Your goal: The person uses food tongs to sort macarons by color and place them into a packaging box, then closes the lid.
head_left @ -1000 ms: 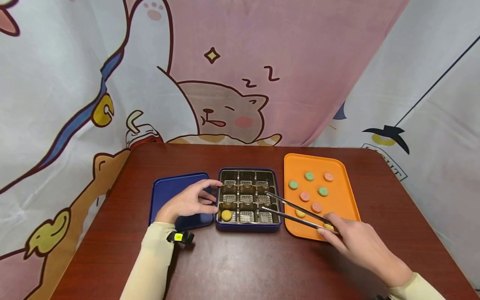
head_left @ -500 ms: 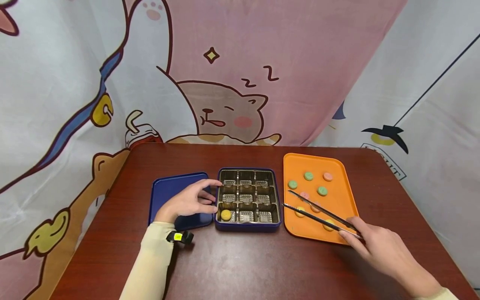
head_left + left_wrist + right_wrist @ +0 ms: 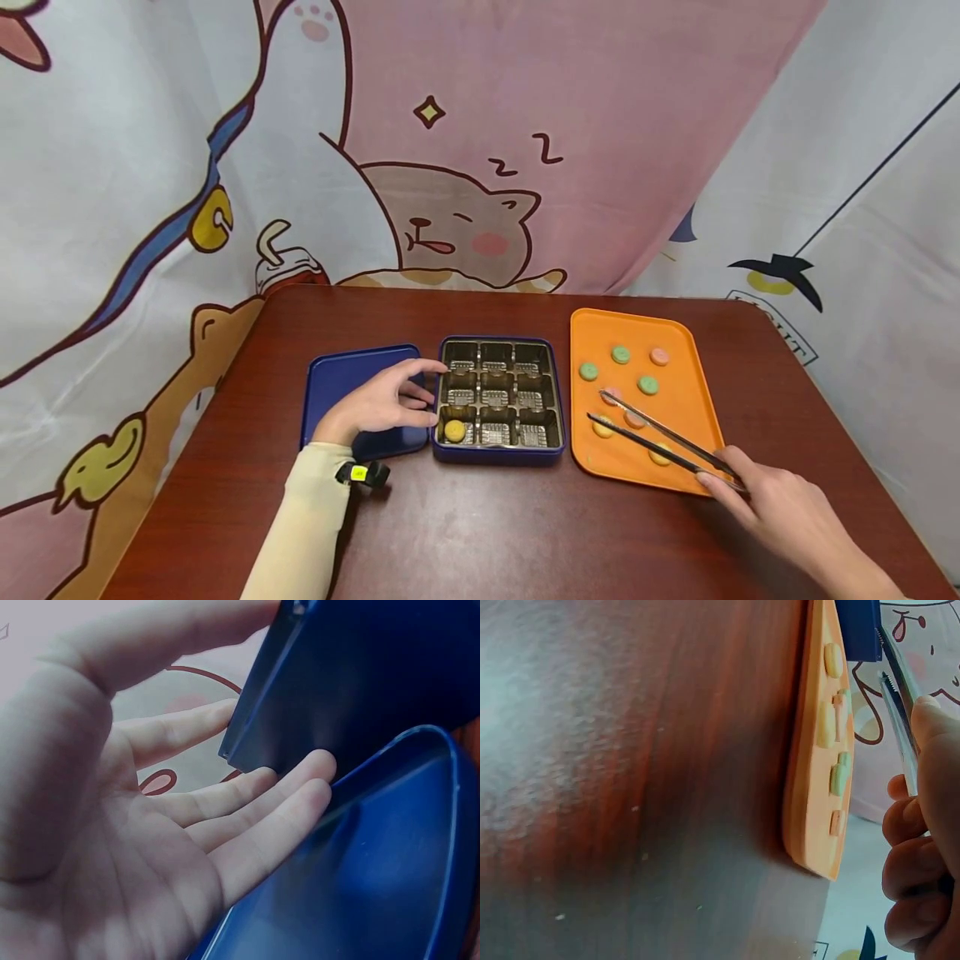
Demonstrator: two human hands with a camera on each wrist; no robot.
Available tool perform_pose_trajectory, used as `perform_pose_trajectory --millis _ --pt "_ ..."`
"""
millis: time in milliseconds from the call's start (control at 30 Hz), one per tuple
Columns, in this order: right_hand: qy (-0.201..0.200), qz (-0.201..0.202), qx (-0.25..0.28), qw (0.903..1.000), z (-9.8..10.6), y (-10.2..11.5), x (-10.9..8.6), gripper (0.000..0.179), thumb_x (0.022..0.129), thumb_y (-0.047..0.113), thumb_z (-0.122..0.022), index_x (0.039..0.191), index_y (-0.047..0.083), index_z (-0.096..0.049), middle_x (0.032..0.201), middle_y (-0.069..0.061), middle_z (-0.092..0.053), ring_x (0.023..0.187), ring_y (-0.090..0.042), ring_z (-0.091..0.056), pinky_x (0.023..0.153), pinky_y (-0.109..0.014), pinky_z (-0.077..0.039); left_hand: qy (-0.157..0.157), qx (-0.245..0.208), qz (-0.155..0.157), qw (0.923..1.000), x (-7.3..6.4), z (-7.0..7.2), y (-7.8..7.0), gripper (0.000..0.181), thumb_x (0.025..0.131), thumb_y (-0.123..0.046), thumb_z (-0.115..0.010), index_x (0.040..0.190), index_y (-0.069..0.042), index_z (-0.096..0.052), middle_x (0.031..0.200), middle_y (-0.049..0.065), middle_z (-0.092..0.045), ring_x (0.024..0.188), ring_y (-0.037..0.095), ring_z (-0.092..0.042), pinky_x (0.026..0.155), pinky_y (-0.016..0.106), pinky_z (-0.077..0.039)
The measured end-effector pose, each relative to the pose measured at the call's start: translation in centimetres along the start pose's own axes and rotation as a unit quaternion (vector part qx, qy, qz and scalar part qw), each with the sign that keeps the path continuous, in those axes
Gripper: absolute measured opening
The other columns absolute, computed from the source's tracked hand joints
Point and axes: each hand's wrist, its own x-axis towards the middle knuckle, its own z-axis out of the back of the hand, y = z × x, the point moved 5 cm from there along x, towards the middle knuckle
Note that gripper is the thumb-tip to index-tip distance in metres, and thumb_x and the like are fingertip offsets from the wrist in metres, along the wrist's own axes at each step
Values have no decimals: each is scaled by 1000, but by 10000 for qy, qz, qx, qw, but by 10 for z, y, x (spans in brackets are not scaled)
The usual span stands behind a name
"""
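Observation:
My right hand (image 3: pixel 783 508) grips metal tongs (image 3: pixel 678 442), their two arms apart and nothing between the tips. The tips are over the orange tray (image 3: pixel 637 327), by a yellow macaron (image 3: pixel 602 427) and a pink macaron (image 3: pixel 611 397). Several other macarons, green, pink and yellow, lie spread on the tray. My left hand (image 3: pixel 378 404) rests at the left side of a blue box (image 3: pixel 497 456), thumb and fingers spread, fingertips against its wall in the left wrist view. Inside, a divided insert has one yellow macaron (image 3: pixel 454 431) in its front left compartment.
A blue lid (image 3: pixel 341 375) lies on the table left of the box, partly beneath my left hand. The brown table (image 3: pixel 480 533) runs back to a printed cartoon curtain (image 3: pixel 637 100). The orange tray stands just right of the box.
My right hand has drawn the tongs back to the right, from above the box's right compartments to over the tray. The left hand stays at the box.

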Motion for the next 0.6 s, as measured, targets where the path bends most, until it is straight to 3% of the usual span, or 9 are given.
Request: perform_pose_trajectory --millis 400,600 --pt "469 -268 -26 9985 -10 -7 -9 27 101 46 -70 101 21 -59 59 13 -38 51 -6 -33 45 -29 -29 -21 65 -16 10000 1 -1 2 75 89 -19 -87 154 -15 -51 160 10 -44 121 30 -68 101 48 -58" --pt "387 -207 -137 9989 -12 -6 -10 29 99 48 -71 97 23 -57 58 13 -35 51 -6 -31 44 -29 -28 -5 55 -34 10000 2 -1 3 74 88 -18 -87 154 -16 -51 160 11 -43 120 30 -68 101 48 -58"
